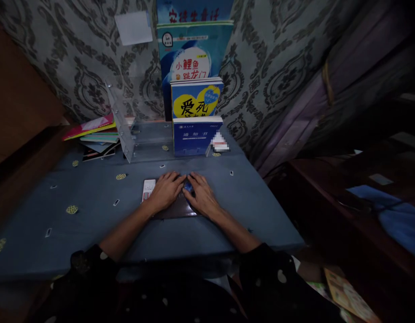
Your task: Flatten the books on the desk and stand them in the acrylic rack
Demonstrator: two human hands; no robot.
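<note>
A dark, glossy, flat item, apparently a book (176,211), lies on the cloth-covered table (103,233) in front of me. At its left edge shows a white printed patch (148,185), and a bit of blue shows between my hands. My left hand (166,190) rests palm down on the left part of it, fingers stretched forward. On the right part lies my right hand (202,194), also palm down, its thumb pointing inward. The fingertips of both hands nearly meet near the far edge. Most of the cover is hidden under them.
Beyond my hands stand a blue booklet (196,141), a yellow-and-blue book (180,96) and taller picture books (190,40). A clear upright divider (121,128) stands left of them, beside a pile of books (99,137). Patterned curtain hangs behind; a dark red surface (328,188) is at right.
</note>
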